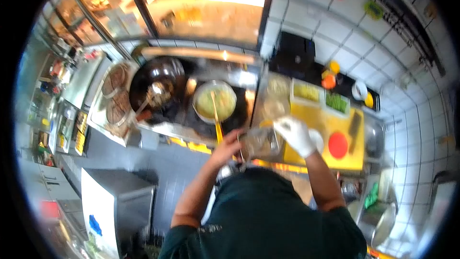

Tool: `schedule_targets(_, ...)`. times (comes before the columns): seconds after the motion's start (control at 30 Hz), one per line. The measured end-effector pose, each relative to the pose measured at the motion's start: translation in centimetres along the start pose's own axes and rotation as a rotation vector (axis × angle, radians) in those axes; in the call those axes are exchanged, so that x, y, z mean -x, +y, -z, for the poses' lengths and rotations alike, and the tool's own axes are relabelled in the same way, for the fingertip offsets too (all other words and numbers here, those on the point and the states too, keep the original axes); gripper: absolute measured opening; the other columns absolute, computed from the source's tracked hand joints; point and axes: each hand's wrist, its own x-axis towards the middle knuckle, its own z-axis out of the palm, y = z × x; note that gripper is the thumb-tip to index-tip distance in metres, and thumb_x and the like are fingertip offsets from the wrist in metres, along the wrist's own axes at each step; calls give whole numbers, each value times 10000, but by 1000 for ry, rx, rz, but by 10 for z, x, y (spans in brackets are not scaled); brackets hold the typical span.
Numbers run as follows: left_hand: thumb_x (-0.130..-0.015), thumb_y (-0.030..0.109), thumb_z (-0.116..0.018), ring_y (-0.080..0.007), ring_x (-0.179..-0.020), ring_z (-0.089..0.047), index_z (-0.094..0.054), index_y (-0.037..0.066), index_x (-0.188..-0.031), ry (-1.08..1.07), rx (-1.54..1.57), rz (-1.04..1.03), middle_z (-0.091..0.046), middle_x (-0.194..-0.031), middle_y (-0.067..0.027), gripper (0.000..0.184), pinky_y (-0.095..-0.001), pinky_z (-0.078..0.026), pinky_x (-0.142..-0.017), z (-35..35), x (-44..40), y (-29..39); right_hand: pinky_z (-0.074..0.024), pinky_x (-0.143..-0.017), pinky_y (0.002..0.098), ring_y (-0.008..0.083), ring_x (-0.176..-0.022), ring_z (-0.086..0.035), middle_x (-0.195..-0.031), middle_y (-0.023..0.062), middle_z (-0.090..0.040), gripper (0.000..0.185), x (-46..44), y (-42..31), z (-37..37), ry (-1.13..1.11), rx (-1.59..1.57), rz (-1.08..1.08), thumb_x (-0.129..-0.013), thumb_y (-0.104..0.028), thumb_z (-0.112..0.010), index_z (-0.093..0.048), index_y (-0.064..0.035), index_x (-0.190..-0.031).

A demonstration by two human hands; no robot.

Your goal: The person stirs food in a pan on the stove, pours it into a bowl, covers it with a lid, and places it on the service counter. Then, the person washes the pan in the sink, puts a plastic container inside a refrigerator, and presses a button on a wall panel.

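Observation:
My left hand (227, 149), bare, grips the left side of a clear plastic container (258, 145) in front of my body. What lies inside the container is blurred. My right hand (296, 136) wears a white glove, and its fingers are bent together at the container's upper right edge. Whatever those fingers hold is too small to make out. Just beyond my left hand, a pan (214, 100) of yellowish-green food sits on the stove, with a wooden-looking spoon (215, 110) leaning in it. Right of my gloved hand lies a yellow cutting board (306, 115).
A dark wok (143, 74) with a ladle in it stands left of the pan. On the board are a red disc (338, 145), a knife (355, 124) and a white round dish (316, 140). Trays of chopped yellow food (306, 93) and greens (337, 101) stand behind.

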Motion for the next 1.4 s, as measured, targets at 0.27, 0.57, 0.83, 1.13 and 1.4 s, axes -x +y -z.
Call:
schedule_targets(0.27, -927, 102, -554, -168, -899, -703, -514, 98, -1460, 112, 169, 4, -688, -1167, -79, 534, -295, -598, -601, -13, 5, 15, -565, -904, 328, 188, -1030, -678, -1217, 59, -688, 436, 4, 61, -13, 203, -403, -543, -1040, -348, -637, -625, -30, -1339)
schedule_targets(0.57, -939, 112, -554, -159, -850, -689, -497, 68, -1456, 107, 119, 84, -673, -1118, -67, 521, -289, -595, -592, -29, -10, 6, -491, -700, 229, 93, -817, -635, -1000, 8, -724, 387, 10, 68, -16, -264, -767, -665, -989, -276, -718, -694, -64, -1313)
schedule_targets(0.83, -941, 95, -599, -176, -878, -690, -435, 35, -1490, 152, 2, 96, -665, -1115, -105, 577, -306, -604, -598, -52, -36, -5, -542, -805, 306, 192, -920, -694, -1004, 43, -714, 141, 3, 10, -3, 9, -77, 289, -961, -124, -698, -764, -56, -1066)
schedule_targets(1.13, -950, 77, -593, -181, -855, -698, -419, 40, -1496, 214, 65, 102, -665, -1160, -109, 574, -291, -610, -610, -78, -62, -1, -560, -787, 430, 392, -925, -709, -1069, 212, -719, 417, 30, 21, 6, -244, -337, 12, -1000, -168, -607, -580, -81, -1407)
schedule_targets(1.4, -940, 67, -601, -201, -940, -692, -414, 46, -1503, 197, 65, 72, -664, -1160, -115, 594, -315, -623, -663, -107, -88, -4, -546, -783, 427, 308, -890, -656, -911, 84, -654, 44, 21, 51, 19, -74, 131, 234, -841, -87, -697, -740, -90, -849)
